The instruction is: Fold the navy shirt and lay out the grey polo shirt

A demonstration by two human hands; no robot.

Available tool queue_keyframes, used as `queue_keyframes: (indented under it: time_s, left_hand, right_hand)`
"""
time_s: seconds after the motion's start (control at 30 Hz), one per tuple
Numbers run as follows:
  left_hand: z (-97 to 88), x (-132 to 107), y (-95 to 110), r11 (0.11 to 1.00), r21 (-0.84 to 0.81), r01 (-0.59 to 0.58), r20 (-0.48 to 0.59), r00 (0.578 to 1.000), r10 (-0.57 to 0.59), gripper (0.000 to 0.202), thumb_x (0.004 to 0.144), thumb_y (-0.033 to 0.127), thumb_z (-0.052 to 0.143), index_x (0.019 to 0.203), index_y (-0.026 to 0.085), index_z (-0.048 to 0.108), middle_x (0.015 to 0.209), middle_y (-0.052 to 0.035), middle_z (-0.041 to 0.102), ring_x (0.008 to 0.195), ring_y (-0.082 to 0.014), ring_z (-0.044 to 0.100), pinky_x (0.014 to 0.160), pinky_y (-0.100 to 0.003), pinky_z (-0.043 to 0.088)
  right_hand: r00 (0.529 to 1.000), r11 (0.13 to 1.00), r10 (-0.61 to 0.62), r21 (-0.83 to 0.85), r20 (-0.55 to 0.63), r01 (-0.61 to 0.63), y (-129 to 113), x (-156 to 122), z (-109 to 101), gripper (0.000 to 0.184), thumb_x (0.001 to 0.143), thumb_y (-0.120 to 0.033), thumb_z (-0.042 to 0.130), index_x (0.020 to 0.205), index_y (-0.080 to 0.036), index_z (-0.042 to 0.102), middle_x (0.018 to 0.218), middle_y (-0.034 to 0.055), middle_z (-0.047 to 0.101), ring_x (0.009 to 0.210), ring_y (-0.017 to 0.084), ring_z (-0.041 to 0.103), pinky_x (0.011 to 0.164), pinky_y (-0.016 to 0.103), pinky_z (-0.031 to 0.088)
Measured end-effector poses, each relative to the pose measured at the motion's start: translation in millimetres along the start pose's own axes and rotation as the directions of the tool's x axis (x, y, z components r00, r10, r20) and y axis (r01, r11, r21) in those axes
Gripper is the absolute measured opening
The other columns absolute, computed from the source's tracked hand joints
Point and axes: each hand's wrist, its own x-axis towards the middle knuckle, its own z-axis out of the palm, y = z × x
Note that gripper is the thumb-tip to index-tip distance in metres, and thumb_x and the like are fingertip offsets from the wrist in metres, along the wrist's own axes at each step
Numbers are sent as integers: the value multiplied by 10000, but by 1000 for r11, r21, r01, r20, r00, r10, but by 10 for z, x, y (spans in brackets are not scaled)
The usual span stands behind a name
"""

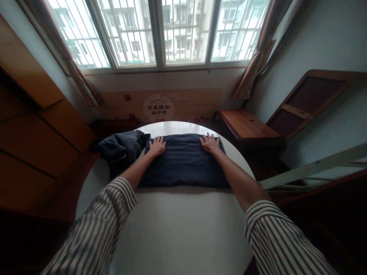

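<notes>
Head view: two bare hands, one flat rectangle of navy cloth [183,164], one crumpled heap of dark cloth [122,147] and one round white table [183,225]. My left hand [157,146] lies palm down, fingers spread, at the rectangle's far left corner; my right hand [210,143] lies likewise near its far right corner. The rectangle occupies the table's far half, long edges running left to right. A narrow white strip separates its far edge from the rim; a broad white expanse extends from its near edge toward me. The heap covers part of the left rim, just beside the rectangle. One flat-topped brown wooden furniture piece [248,124] stands beyond the rim, to the right.
</notes>
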Motion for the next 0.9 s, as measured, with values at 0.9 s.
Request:
queue_keyframes:
  time_s: [0.9]
  left_hand:
    - [-59, -1934, -1174, 748, -74, -659, -317, 727, 609, 388, 914, 109, 416, 1190, 167, 682, 1249, -106, 679, 1191, -222, 627, 1026, -418, 522]
  right_hand:
    - [839, 813, -486, 224, -245, 537, 1051, -1934, -46, 651, 633, -2, 452, 1178, -239, 720, 1217, 55, 710, 1203, 246, 623, 1048, 459, 503]
